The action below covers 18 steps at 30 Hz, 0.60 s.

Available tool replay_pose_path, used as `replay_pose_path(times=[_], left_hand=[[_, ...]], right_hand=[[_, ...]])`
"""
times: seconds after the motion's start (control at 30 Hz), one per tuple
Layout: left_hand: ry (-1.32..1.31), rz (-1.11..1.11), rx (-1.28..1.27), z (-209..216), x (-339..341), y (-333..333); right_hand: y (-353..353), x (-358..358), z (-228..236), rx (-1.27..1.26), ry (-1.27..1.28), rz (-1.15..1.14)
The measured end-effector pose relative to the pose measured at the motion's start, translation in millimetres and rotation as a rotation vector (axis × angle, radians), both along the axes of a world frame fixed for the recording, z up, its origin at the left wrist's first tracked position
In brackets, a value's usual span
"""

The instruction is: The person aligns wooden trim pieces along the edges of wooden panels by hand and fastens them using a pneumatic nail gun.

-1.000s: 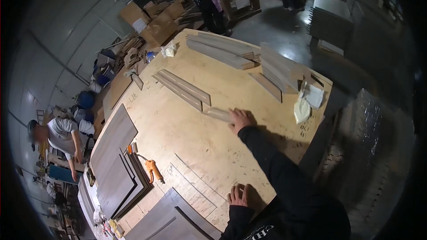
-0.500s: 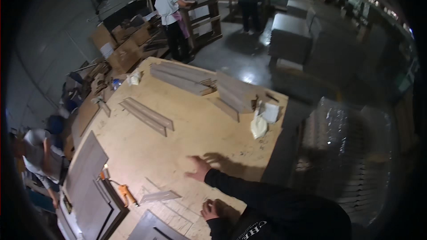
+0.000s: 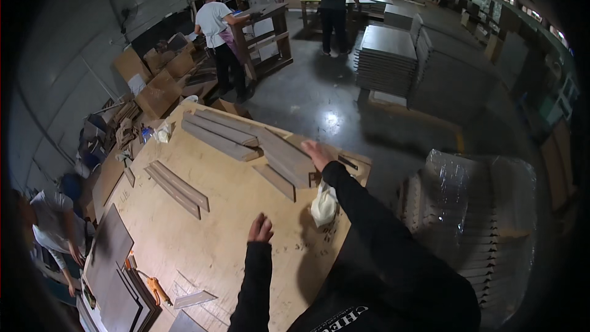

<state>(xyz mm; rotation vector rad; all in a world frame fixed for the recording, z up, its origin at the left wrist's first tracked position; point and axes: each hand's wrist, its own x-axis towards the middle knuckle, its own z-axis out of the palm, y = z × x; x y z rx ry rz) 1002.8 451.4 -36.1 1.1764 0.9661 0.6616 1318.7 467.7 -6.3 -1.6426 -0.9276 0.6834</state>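
Observation:
My right hand (image 3: 318, 155) reaches over the right end of a stack of grey-brown wooden boards (image 3: 284, 152) at the table's far right. Its fingers are stretched out; whether they touch the boards is hard to tell. Nearer me, my left hand (image 3: 261, 229) hovers above the wooden tabletop (image 3: 233, 200), its fingers curled in, with nothing seen in them. A short strip (image 3: 275, 182) lies in front of the stack. Below my right forearm sits a white bag (image 3: 324, 205). Two narrow strips (image 3: 177, 188) lie side by side left of my hands.
An orange glue gun (image 3: 158, 291) lies beside dark panels (image 3: 110, 264) at the left edge. A co-worker (image 3: 55, 221) is at the left; another (image 3: 218, 31) stands beyond the table. Film-wrapped panels (image 3: 467, 221) are stacked at right. Cardboard boxes (image 3: 161, 92) pile up by the wall.
My right hand has moved forward from the table's middle to the far boards. My left hand has come forward from near my body. The view has shifted as well.

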Motion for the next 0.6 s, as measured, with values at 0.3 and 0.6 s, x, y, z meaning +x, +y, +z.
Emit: replay_pose_path(times=[0.3,0.6], left_hand=[[-0.162,0.082,-0.425,-19,190,101],[-0.529,0.001,-0.479,-9,112,39]], right_hand=[[33,-22,-9,-0.286,-0.031,0.365],[-13,-53,-22,-0.014,0.246,0.419]])
